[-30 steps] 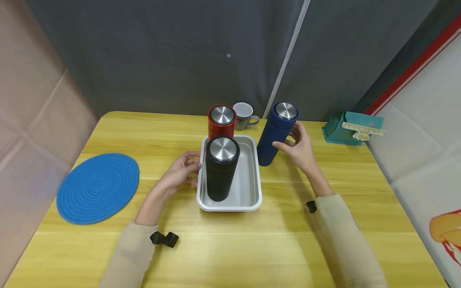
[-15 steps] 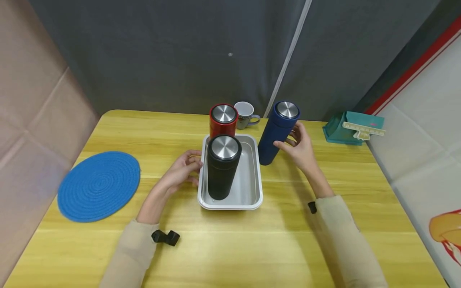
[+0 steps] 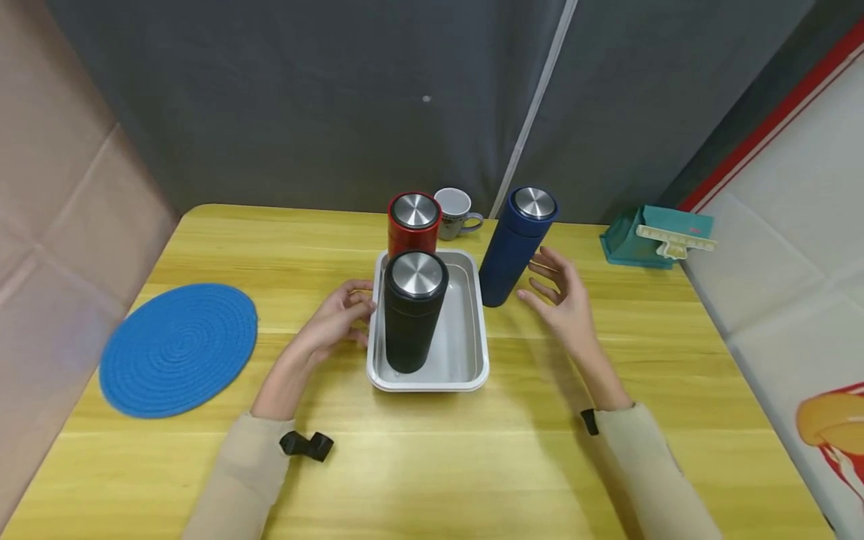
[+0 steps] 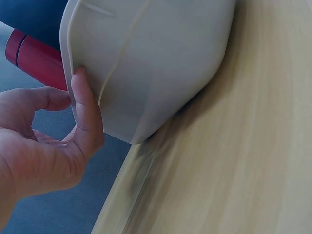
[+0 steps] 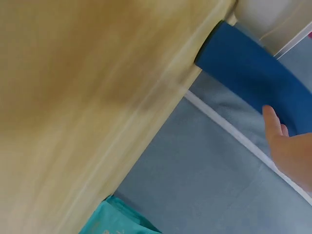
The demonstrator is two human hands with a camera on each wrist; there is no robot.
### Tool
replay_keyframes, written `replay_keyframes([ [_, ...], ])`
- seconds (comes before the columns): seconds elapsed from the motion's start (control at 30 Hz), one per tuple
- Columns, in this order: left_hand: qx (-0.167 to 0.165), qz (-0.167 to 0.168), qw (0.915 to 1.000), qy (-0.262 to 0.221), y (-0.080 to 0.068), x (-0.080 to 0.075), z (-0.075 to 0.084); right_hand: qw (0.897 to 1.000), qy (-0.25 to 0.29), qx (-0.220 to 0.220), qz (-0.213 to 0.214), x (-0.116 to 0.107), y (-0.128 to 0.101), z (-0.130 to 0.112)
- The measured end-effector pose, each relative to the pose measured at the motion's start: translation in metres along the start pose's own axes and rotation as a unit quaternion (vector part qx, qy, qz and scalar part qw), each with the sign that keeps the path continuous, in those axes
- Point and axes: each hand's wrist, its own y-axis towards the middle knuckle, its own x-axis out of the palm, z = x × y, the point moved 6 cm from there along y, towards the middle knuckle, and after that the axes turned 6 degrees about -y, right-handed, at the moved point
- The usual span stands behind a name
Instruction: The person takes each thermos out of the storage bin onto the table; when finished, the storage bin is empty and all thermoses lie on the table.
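Observation:
A pale tray [image 3: 464,352] sits mid-table with a black thermos bottle [image 3: 413,322] upright in it. Behind that is a red thermos bottle [image 3: 412,238], its lower part hidden. My left hand [image 3: 337,319] pinches the tray's left rim; the left wrist view has the thumb at the rim [image 4: 66,34] and a finger under it against the outer wall. Just right of the tray stands a blue thermos bottle [image 3: 509,255] with a steel-topped lid. My right hand [image 3: 567,307] is right of this bottle, fingers spread and curved loosely, holding nothing.
A patterned mug [image 3: 454,214] stands behind the tray. To the left lies a round blue woven mat [image 3: 178,349]. A teal box-like object with a cream clip [image 3: 658,236] sits at the far right. A dark curtain [image 3: 304,97] hangs behind the table.
My right hand has let go of the blue bottle and drawn back slightly toward the near right. The bottle stays where it was. My left hand keeps its hold on the tray.

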Motion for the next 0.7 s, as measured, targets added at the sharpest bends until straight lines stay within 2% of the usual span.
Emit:
replay_keyframes([
  [0.17, 0.004, -0.002, 1.0000, 0.002, -0.001, 0.000, 0.002, 0.999, 0.033, -0.009, -0.006, 0.007, -0.016, 0.000],
  [0.37, 0.005, 0.001, 1.0000, 0.003, -0.001, -0.002, 0.001, 0.996, 0.020, -0.019, -0.085, 0.042, -0.031, -0.015],
  [0.43, 0.007, -0.001, 1.0000, 0.001, -0.001, -0.002, 0.001, 0.994, 0.031, -0.015, -0.108, 0.053, -0.033, -0.019],
  [0.7, 0.006, -0.004, 1.0000, 0.001, 0.000, 0.000, 0.001, 0.985, 0.065, -0.026, -0.160, 0.089, -0.039, -0.039],
])
